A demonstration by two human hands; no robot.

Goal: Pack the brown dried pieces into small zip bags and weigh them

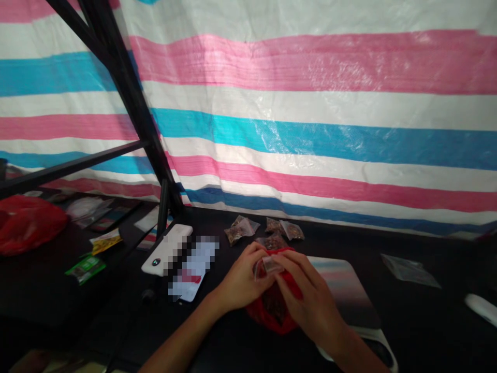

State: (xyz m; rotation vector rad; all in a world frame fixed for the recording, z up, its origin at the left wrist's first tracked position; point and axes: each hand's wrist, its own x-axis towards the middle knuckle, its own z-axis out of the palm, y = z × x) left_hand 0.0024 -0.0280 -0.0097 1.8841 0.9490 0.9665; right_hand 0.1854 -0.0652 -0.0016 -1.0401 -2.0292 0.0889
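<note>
Both hands meet over a red plastic bag (pixel 267 317) with dark, loose contents visible in its mouth. Between them is a small clear zip bag (pixel 273 265), its edges pinched by fingers of each hand. My left hand (pixel 245 272) is closed on the left side of the zip bag. My right hand (pixel 306 290) grips its right side, with fingers bent over the top. Just beyond the hands lie filled zip bags (pixel 240 229) with brownish contents, and others (pixel 285 228) beside them. To the right of my right hand sits a flat scale (pixel 345 290) with a shiny plate.
Left of the hands lie a white phone-like device (pixel 171 248) and a printed card or phone (pixel 194 272), partly blurred out. Flat clear bags (pixel 409 270) and a white object (pixel 481 308) are at right. Farther left are a green packet (pixel 85 268), a red bag (pixel 29 223) and a black metal frame (pixel 128 98).
</note>
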